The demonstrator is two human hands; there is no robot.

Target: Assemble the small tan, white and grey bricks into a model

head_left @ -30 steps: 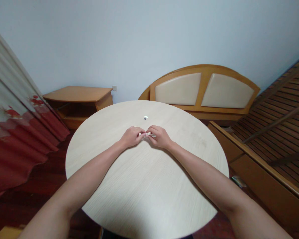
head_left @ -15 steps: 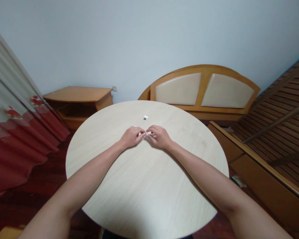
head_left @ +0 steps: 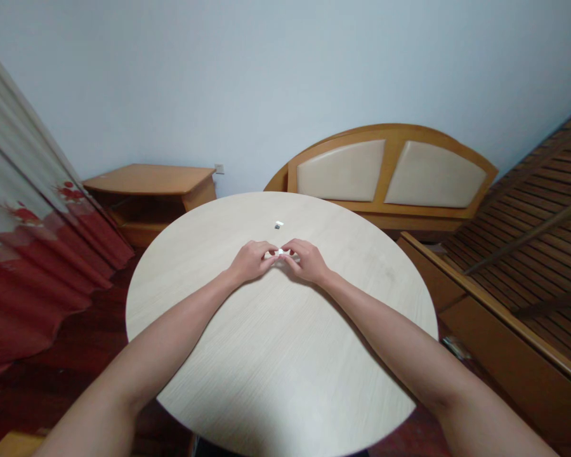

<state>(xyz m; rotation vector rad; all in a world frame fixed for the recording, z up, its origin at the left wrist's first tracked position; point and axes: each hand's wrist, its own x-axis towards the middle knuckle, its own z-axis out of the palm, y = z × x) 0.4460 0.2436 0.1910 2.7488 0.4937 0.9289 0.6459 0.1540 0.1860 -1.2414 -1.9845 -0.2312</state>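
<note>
Between the fingertips of both hands is a small white object (head_left: 280,252), too small to tell its kind. My left hand (head_left: 253,261) pinches its left side with thumb and fingers. From the other side my right hand (head_left: 307,259) grips it the same way, its fingers curled and partly covering it. Both hands are just above or resting on the round, pale wood-grain table (head_left: 266,343). Just beyond the fingers lies a tiny item, part white and part dark (head_left: 278,225), on the tabletop.
A wooden cabinet (head_left: 157,181) stands behind the table at the left, near a red and white curtain (head_left: 33,254). Against the wall is a headboard with cream panels (head_left: 390,171). Wooden slats (head_left: 533,235) and a bed frame board (head_left: 495,317) are at the right.
The white object between my fingertips has turned slightly and shows more of its bright face. Both hands keep nearly the same place.
</note>
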